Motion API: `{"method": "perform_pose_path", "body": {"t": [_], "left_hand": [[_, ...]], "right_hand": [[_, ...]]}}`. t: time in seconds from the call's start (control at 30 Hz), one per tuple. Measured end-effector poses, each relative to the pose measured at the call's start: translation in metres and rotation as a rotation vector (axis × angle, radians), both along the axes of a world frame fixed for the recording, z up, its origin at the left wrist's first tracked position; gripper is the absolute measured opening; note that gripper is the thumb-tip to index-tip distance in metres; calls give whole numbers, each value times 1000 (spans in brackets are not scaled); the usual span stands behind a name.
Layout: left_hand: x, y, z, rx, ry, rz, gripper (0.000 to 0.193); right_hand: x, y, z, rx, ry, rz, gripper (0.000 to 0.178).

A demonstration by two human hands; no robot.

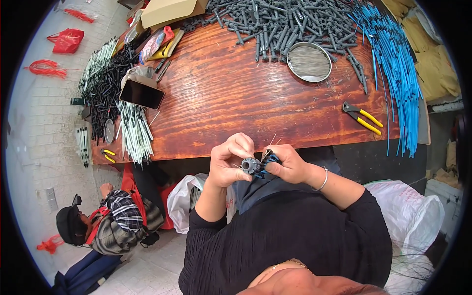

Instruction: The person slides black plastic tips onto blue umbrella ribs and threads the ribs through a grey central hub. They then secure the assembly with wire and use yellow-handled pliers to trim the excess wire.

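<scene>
Just off the table's near edge, my left hand (227,160) pinches a grey ribbed tubular plastic part (249,166) between thumb and fingers, its round hollow end toward me. My right hand (290,167) is closed on a small bunch of black and blue pieces (268,158) touching the part's far side. How the two join is hidden by my fingers. Thin wire ends poke up beside the right fingertips. On the table ahead lies a round tin (309,62) of fine straight wires, with a heap of similar grey tubular parts (275,24) behind it.
Yellow-handled pincers (362,118) lie right, near long blue rods (400,93) overhanging the table (206,88). At left are a phone (142,94), white rods (133,130) and black pieces (105,73). A cardboard box (169,11) stands at the back. Another person (110,219) sits at left.
</scene>
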State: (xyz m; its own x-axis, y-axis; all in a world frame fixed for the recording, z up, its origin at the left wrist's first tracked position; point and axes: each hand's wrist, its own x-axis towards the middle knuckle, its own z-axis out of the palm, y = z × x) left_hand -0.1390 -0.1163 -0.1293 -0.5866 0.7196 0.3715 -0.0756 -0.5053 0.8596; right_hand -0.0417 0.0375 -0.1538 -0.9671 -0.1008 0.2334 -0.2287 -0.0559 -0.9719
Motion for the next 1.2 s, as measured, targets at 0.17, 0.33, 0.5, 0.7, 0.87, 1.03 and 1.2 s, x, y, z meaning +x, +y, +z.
{"method": "perform_pose_path", "body": {"t": [0.17,0.33,0.5,0.7,0.87,1.03,1.2], "left_hand": [[1,0,-11,42,23,24,43],[-5,-2,-11,31,60,-47,45],[-28,6,-1,49,38,-343,38],[-15,3,6,-313,-103,139,30],[18,11,22,-689,221,597,30],[17,9,15,-526,157,603,29],[13,5,17,-397,-69,577,29]], "right_hand": [[-1,1,0,3,-9,37,41],[0,-3,-1,-51,2,62,41],[-6,3,-5,-52,0,302,38],[-9,1,-5,-174,-147,48,35],[-14,-5,-2,-83,-176,-168,32],[-18,-26,-8,-50,-5,-502,25],[0,-20,-19,95,45,-557,21]]}}
